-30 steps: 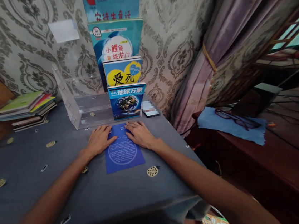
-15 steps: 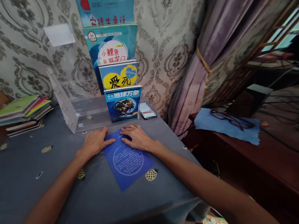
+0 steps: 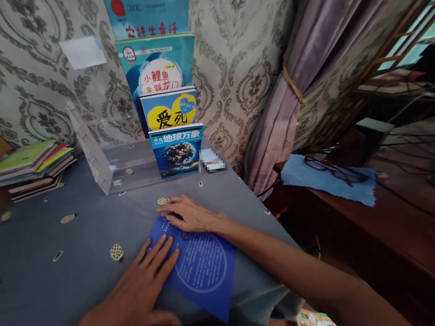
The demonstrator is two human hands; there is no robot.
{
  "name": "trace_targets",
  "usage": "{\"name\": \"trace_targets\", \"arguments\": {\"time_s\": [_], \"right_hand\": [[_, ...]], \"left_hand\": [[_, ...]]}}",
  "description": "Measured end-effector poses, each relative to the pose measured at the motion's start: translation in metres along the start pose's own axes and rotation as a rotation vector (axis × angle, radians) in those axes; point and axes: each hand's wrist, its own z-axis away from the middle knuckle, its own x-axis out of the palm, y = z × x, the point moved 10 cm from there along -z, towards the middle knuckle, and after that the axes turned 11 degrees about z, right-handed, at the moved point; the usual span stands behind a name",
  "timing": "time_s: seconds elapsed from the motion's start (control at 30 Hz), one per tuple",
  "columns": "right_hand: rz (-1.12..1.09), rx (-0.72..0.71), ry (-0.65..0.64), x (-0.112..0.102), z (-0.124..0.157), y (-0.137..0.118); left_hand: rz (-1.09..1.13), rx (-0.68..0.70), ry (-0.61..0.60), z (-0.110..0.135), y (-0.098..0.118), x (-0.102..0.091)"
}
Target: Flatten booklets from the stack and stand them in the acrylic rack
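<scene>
A thin, dark-blue rectangular sheet printed with pale text inside a ring (image 3: pixel 201 261) lies askew on the grey cloth-covered surface with yellow pineapple prints (image 3: pixel 26 247), towards its near right part; one corner points to the surface's near edge, the opposite one towards the far edge; the left hand (image 3: pixel 143 284) lies palm down, its straight fingers (image 3: pixel 159 253) a little spread over the sheet's left side, the thumb held wide of them nearer the near edge; the right hand (image 3: pixel 188 216) rests over the sheet's far corner, fingers bent and close together; whether they pinch that corner, I cannot tell; by the far edge stands a clear acrylic tiered rack (image 3: pixel 94 156), carrying, at its right end and rising in steps, a small blue book with a globe on its cover (image 3: pixel 179 154), a blue-and-yellow book (image 3: pixel 168 111), a teal book with a white circle (image 3: pixel 160 72) and a taller teal-blue book with red lettering (image 3: pixel 149 11); a flat, partly blurred phone-like object (image 3: pixel 213 161) lies just right of the rack, near the far right corner; a stack of mixed coloured books (image 3: pixel 29 163) sits by the far left
</scene>
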Motion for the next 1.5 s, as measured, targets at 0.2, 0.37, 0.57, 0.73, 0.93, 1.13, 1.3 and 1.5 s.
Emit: {"name": "trace_targets", "arguments": {"time_s": [0.2, 0.37, 0.57, 0.73, 0.93, 1.13, 1.3, 1.5], "right_hand": [[-0.059, -0.075, -0.04, -0.003, 0.0, -0.018], [-0.263, -0.054, -0.128, 0.002, 0.001, -0.017], [-0.64, 0.032, -0.261, 0.006, 0.004, 0.0], [-1.015, 0.132, -0.299, -0.008, 0.011, 0.03], [-1.366, 0.461, 0.004, -0.013, 0.013, 0.087], [-1.393, 0.406, 0.018, -0.012, 0.008, 0.086], [-1.234, 0.327, -0.043, -0.007, 0.009, 0.08], [-1.001, 0.434, -0.153, 0.018, 0.013, 0.095]], "left_hand": [[-0.112, -0.048, -0.003, 0.004, 0.035, 0.019], [-0.193, 0.039, 0.114, 0.002, 0.057, 0.042], [-0.166, 0.171, 0.322, 0.001, 0.074, 0.014], [0.073, 0.128, 0.457, -0.012, 0.063, -0.08], [0.737, -0.445, 0.739, -0.012, -0.033, -0.112], [1.517, -0.692, 0.753, -0.028, -0.085, -0.044], [1.628, -0.787, 0.753, -0.027, -0.099, -0.025], [1.379, -0.797, 0.433, -0.029, -0.105, -0.016]]}}
